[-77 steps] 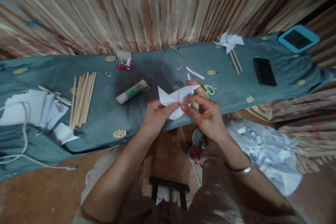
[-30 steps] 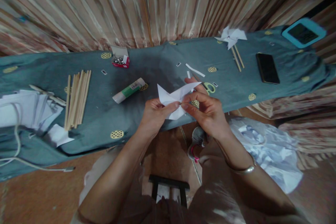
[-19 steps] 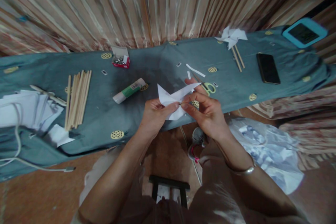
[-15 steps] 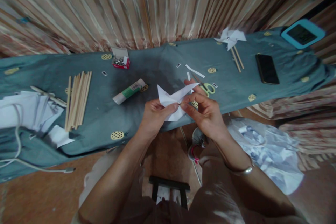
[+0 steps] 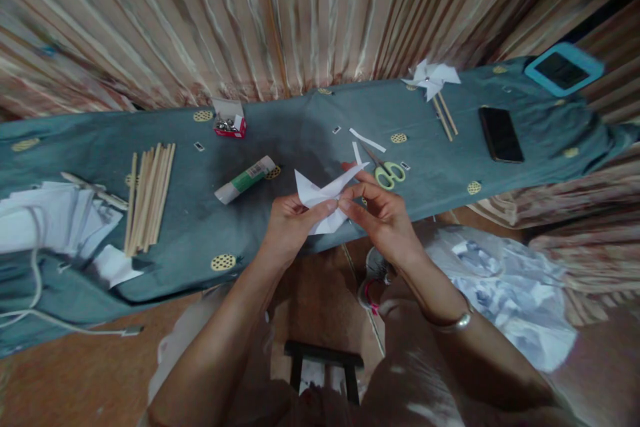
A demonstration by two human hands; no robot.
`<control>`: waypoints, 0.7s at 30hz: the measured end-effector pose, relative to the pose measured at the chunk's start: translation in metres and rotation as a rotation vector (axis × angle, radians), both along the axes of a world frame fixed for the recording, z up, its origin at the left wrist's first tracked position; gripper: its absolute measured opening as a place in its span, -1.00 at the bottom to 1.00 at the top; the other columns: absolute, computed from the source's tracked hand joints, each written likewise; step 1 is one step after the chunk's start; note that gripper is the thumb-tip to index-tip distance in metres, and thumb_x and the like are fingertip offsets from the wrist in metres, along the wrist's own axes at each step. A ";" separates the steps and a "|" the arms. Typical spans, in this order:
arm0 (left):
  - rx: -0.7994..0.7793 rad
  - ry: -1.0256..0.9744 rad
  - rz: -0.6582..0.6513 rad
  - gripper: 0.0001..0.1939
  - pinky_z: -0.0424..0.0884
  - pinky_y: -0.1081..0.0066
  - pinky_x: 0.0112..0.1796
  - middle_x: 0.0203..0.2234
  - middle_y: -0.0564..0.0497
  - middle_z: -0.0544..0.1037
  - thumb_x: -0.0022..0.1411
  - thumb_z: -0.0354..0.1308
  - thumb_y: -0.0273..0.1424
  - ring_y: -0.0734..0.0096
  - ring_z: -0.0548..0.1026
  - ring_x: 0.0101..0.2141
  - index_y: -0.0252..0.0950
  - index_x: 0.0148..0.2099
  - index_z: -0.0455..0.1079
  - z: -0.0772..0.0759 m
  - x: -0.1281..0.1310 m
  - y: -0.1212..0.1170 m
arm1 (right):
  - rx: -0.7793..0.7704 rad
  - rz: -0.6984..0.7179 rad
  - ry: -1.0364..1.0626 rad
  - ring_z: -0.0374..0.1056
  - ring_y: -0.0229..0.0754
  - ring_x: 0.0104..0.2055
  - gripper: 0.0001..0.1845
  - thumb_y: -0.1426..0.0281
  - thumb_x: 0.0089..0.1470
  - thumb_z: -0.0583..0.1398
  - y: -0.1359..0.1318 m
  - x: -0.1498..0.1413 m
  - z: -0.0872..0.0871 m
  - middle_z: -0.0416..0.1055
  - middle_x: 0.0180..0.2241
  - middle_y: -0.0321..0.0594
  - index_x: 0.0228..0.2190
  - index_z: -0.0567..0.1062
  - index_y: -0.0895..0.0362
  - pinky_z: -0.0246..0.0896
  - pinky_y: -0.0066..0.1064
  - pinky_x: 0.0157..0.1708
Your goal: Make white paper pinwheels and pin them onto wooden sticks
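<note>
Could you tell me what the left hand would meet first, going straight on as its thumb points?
Probably the right hand, its fingertips just beyond the thumb of the left hand, at the folded white paper; depth is unclear.

No words or numbers came through legibly! Beyond the left hand, the tube showed a barcode and blurred print; the red box had unreadable marks. Right of the right hand, the blue-framed display was unreadable.
</note>
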State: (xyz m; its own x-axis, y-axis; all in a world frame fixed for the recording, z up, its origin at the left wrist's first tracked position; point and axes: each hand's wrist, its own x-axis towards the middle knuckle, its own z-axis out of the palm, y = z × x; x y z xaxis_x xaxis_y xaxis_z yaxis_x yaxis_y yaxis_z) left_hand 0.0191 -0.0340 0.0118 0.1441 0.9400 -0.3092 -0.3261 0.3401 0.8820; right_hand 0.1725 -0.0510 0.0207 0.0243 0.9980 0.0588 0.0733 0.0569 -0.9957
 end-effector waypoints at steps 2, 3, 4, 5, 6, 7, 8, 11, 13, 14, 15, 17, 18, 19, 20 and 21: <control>0.006 0.007 0.001 -0.65 0.39 0.47 -0.43 -0.50 0.01 0.65 -0.29 0.53 -0.22 0.48 0.48 -0.52 -0.31 -0.44 0.61 -0.001 -0.001 0.000 | -0.014 -0.005 0.016 0.16 0.04 0.33 -0.77 0.14 -0.04 0.37 0.000 -0.001 -0.002 0.42 0.14 -0.19 -0.47 0.56 0.02 -0.15 -0.03 0.35; 0.008 0.008 0.003 -0.65 0.40 0.47 -0.42 -0.50 0.02 0.65 -0.28 0.53 -0.22 0.48 0.48 -0.52 -0.31 -0.44 0.61 -0.002 -0.001 0.000 | -0.015 -0.005 0.019 0.17 0.04 0.32 -0.78 0.15 -0.04 0.37 0.000 -0.001 -0.003 0.42 0.13 -0.19 -0.47 0.56 0.02 -0.15 -0.03 0.35; 0.011 0.010 0.006 -0.65 0.40 0.47 -0.41 -0.50 0.02 0.64 -0.28 0.53 -0.22 0.48 0.48 -0.52 -0.31 -0.43 0.61 -0.002 -0.001 0.000 | -0.015 -0.006 0.020 0.18 0.04 0.32 -0.78 0.15 -0.03 0.37 0.000 -0.001 -0.004 0.42 0.13 -0.19 -0.46 0.56 0.02 -0.14 -0.03 0.35; 0.014 0.013 0.008 -0.65 0.40 0.47 -0.41 -0.50 0.02 0.64 -0.27 0.53 -0.21 0.48 0.48 -0.52 -0.31 -0.43 0.61 -0.002 -0.002 0.000 | -0.015 -0.007 0.019 0.18 0.04 0.31 -0.79 0.16 -0.02 0.36 -0.001 -0.001 -0.005 0.42 0.13 -0.19 -0.46 0.56 0.02 -0.14 -0.02 0.35; 0.015 0.016 0.009 -0.65 0.40 0.47 -0.41 -0.50 0.03 0.64 -0.27 0.53 -0.22 0.48 0.48 -0.52 -0.31 -0.43 0.61 -0.003 -0.002 0.000 | -0.016 -0.012 0.015 0.19 0.03 0.31 -0.80 0.17 -0.02 0.36 -0.001 -0.002 -0.006 0.42 0.13 -0.19 -0.45 0.56 0.02 -0.13 -0.03 0.34; 0.015 0.018 0.011 -0.65 0.39 0.47 -0.41 -0.50 0.03 0.64 -0.27 0.53 -0.22 0.48 0.48 -0.52 -0.31 -0.43 0.61 -0.003 -0.002 0.000 | -0.018 -0.022 0.012 0.19 0.02 0.31 -0.81 0.18 -0.02 0.36 -0.001 -0.002 -0.007 0.43 0.12 -0.19 -0.44 0.55 0.02 -0.11 -0.03 0.34; 0.013 0.018 0.013 -0.65 0.39 0.47 -0.41 -0.50 0.03 0.64 -0.27 0.53 -0.22 0.48 0.48 -0.51 -0.31 -0.43 0.61 -0.003 -0.003 0.000 | -0.017 -0.038 0.012 0.19 0.02 0.31 -0.82 0.20 -0.03 0.37 -0.001 -0.002 -0.008 0.43 0.12 -0.19 -0.44 0.55 0.02 -0.10 -0.04 0.34; -0.004 0.008 0.011 -0.63 0.38 0.49 -0.44 -0.51 0.03 0.63 -0.29 0.54 -0.21 0.49 0.47 -0.52 -0.32 -0.42 0.61 -0.001 -0.004 0.001 | 0.000 -0.110 0.037 0.26 -0.03 0.24 -0.76 0.23 -0.12 0.42 0.001 -0.005 -0.010 0.40 0.12 -0.19 -0.41 0.53 0.03 0.01 -0.11 0.30; -0.021 -0.008 0.002 -0.63 0.37 0.49 -0.45 -0.52 0.03 0.63 -0.30 0.54 -0.21 0.50 0.46 -0.53 -0.32 -0.43 0.61 0.000 -0.004 0.001 | 0.004 -0.153 0.082 0.36 -0.07 0.11 -0.64 0.22 -0.22 0.46 0.002 -0.006 -0.009 0.43 0.07 -0.19 -0.36 0.51 0.03 0.17 -0.17 0.20; -0.032 -0.016 -0.004 -0.62 0.37 0.49 -0.45 -0.53 0.03 0.62 -0.31 0.54 -0.20 0.50 0.45 -0.54 -0.33 -0.44 0.60 0.000 -0.004 0.002 | -0.006 -0.161 0.113 0.40 -0.10 0.03 -0.57 0.20 -0.26 0.48 0.003 -0.007 -0.009 0.47 0.01 -0.20 -0.32 0.50 0.02 0.26 -0.20 0.13; -0.042 -0.024 -0.011 -0.62 0.37 0.49 -0.46 -0.54 0.03 0.62 -0.32 0.54 -0.20 0.51 0.45 -0.54 -0.33 -0.45 0.60 0.001 -0.004 0.002 | -0.025 -0.153 0.146 0.43 -0.12 -0.04 -0.51 0.18 -0.29 0.49 0.003 -0.007 -0.007 0.51 -0.07 -0.22 -0.29 0.50 0.02 0.33 -0.23 0.05; -0.063 -0.034 -0.025 -0.62 0.36 0.49 -0.46 -0.55 0.03 0.61 -0.34 0.55 -0.20 0.51 0.44 -0.55 -0.34 -0.47 0.59 0.002 -0.004 0.002 | -0.086 -0.088 0.197 0.46 -0.15 -0.19 -0.50 0.15 -0.30 0.49 0.004 -0.006 -0.003 0.55 -0.25 -0.27 -0.29 0.52 0.03 0.40 -0.28 -0.10; -0.072 -0.036 -0.034 -0.61 0.35 0.49 -0.47 -0.55 0.03 0.61 -0.34 0.55 -0.20 0.51 0.44 -0.56 -0.34 -0.47 0.58 0.002 -0.004 0.002 | -0.121 -0.043 0.214 0.46 -0.17 -0.26 -0.53 0.14 -0.29 0.49 0.004 -0.006 0.000 0.56 -0.32 -0.30 -0.31 0.54 0.03 0.41 -0.30 -0.16; -0.079 -0.034 -0.044 -0.61 0.34 0.50 -0.47 -0.56 0.03 0.60 -0.35 0.55 -0.20 0.52 0.43 -0.56 -0.34 -0.48 0.57 0.003 -0.004 0.001 | -0.156 0.000 0.227 0.45 -0.19 -0.32 -0.57 0.15 -0.28 0.49 0.004 -0.005 0.002 0.55 -0.38 -0.32 -0.35 0.55 0.04 0.40 -0.32 -0.21; -0.084 -0.028 -0.055 -0.60 0.32 0.50 -0.49 -0.57 0.03 0.60 -0.35 0.55 -0.19 0.52 0.42 -0.57 -0.35 -0.49 0.57 0.003 -0.004 0.001 | -0.190 0.033 0.238 0.43 -0.21 -0.36 -0.61 0.15 -0.27 0.49 0.004 -0.003 0.004 0.54 -0.42 -0.34 -0.39 0.57 0.05 0.40 -0.33 -0.26; -0.086 -0.018 -0.067 -0.59 0.31 0.50 -0.50 -0.57 0.02 0.59 -0.35 0.55 -0.18 0.52 0.41 -0.58 -0.35 -0.49 0.56 0.003 -0.005 0.001 | -0.221 0.052 0.251 0.41 -0.23 -0.40 -0.62 0.15 -0.28 0.49 0.003 -0.003 0.006 0.54 -0.44 -0.34 -0.41 0.59 0.05 0.39 -0.34 -0.30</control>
State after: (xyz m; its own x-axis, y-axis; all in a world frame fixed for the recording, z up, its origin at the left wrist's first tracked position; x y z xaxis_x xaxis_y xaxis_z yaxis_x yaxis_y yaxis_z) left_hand 0.0142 -0.0334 0.0146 0.2117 0.8983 -0.3850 -0.3162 0.4357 0.8427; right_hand 0.1700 -0.0477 0.0266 -0.0404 0.9861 -0.1609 -0.1730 -0.1655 -0.9709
